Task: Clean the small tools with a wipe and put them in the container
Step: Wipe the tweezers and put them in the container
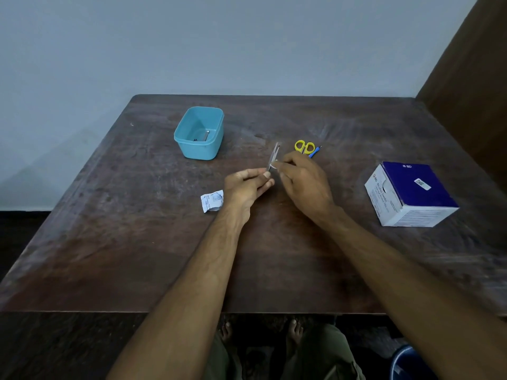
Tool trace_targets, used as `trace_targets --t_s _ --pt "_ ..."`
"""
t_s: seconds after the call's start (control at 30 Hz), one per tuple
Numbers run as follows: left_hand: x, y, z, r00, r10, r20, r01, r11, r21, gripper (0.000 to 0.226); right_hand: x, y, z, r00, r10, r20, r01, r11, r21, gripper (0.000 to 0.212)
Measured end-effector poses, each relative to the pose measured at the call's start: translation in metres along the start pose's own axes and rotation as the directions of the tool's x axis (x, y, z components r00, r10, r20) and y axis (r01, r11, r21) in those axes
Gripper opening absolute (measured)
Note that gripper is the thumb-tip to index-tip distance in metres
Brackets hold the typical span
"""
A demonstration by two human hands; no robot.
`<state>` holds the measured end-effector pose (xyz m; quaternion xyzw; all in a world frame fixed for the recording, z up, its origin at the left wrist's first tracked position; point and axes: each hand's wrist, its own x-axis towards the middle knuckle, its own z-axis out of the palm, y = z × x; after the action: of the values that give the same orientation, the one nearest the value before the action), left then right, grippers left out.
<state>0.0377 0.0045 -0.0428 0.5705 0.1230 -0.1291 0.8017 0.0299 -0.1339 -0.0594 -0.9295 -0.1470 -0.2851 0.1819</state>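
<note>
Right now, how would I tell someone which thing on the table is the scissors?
On the brown table, look just beyond the right hand, toward the wall. The scissors lie there beside a small blue-handled tool; only they have two bright yellow finger loops.

Bare forearms without sleeves, olive-green trousers (323,352), and bare feet (293,329).

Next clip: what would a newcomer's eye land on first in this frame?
Mid-table, the left hand holds a thin metal tool upright while the right hand pinches a wipe against it. Behind the hands to the left stands a turquoise container with small tools already inside, and yellow-handled scissors lie just beyond the right hand. A blue and white swab box sits at the right.
</note>
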Motion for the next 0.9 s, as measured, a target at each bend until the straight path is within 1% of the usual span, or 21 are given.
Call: trace_targets --t_s 0.1,0.2,0.27,0.3,0.37,0.4,0.47,0.53,0.63,0.67,0.7,0.8,0.83,0.9 --pt "0.000 0.002 -0.001 1.000 -0.015 0.011 0.015 1.000 -0.013 0.015 -0.003 -0.006 0.002 0.999 -0.025 -0.027 0.025 1.000 0.010 0.034" --pt "0.001 0.003 -0.001 0.999 -0.029 -0.013 0.029 1.000 0.008 0.004 -0.001 -0.004 -0.002 0.994 -0.026 -0.107 0.029 0.999 0.024 0.032" --pt "0.001 0.002 0.000 0.999 -0.026 -0.024 0.027 0.999 0.023 0.002 0.003 -0.004 -0.002 0.989 -0.064 -0.135 0.064 0.998 -0.006 0.030" --pt "0.002 0.001 0.001 0.999 -0.023 -0.023 0.024 0.999 0.030 0.002 0.004 -0.004 -0.001 0.988 -0.098 -0.123 0.094 0.995 -0.037 0.027" --pt "0.002 0.000 0.001 1.000 -0.016 -0.013 0.017 0.999 0.032 0.003 0.006 -0.002 0.005 0.984 -0.169 -0.055 0.161 0.979 -0.122 0.020" --pt "0.002 0.000 0.001 1.000 -0.015 -0.010 0.015 0.999 0.031 0.003 0.005 0.000 0.007 0.980 -0.199 -0.010 0.194 0.966 -0.170 0.019" --pt "0.002 -0.001 0.001 1.000 -0.015 -0.002 0.016 0.999 0.031 0.003 0.005 0.007 0.008 0.967 -0.247 0.065 0.255 0.939 -0.232 0.026" --pt "0.002 -0.001 0.000 1.000 -0.015 0.013 0.015 0.999 0.043 0.002 0.007 0.012 0.004 0.963 -0.262 0.066 0.270 0.931 -0.244 0.028" --pt "0.003 -0.001 -0.001 1.000 -0.023 0.004 0.022 0.997 0.072 0.010 0.016 0.017 -0.001 0.978 -0.209 -0.026 0.198 0.954 -0.227 0.029" --pt "0.003 -0.001 -0.001 1.000 -0.025 0.000 0.025 0.997 0.074 0.012 0.016 0.017 -0.001 0.976 -0.216 -0.037 0.202 0.952 -0.229 0.030" --pt "0.002 -0.001 -0.001 1.000 -0.026 0.000 0.026 0.997 0.069 0.012 0.015 0.016 0.000 0.970 -0.243 -0.032 0.228 0.943 -0.243 0.028" --pt "0.002 0.000 -0.001 1.000 -0.020 0.000 0.020 0.999 0.046 0.012 0.005 0.011 0.007 0.947 -0.310 0.079 0.320 0.911 -0.260 0.018" --pt "0.001 0.000 -0.001 1.000 -0.018 0.003 0.018 0.999 0.050 0.012 0.004 0.011 0.008 0.947 -0.307 0.093 0.321 0.912 -0.255 0.020" --pt "0.001 -0.001 -0.002 1.000 -0.015 0.013 0.014 0.998 0.066 0.010 0.007 0.015 0.006 0.957 -0.283 0.068 0.291 0.924 -0.247 0.020"
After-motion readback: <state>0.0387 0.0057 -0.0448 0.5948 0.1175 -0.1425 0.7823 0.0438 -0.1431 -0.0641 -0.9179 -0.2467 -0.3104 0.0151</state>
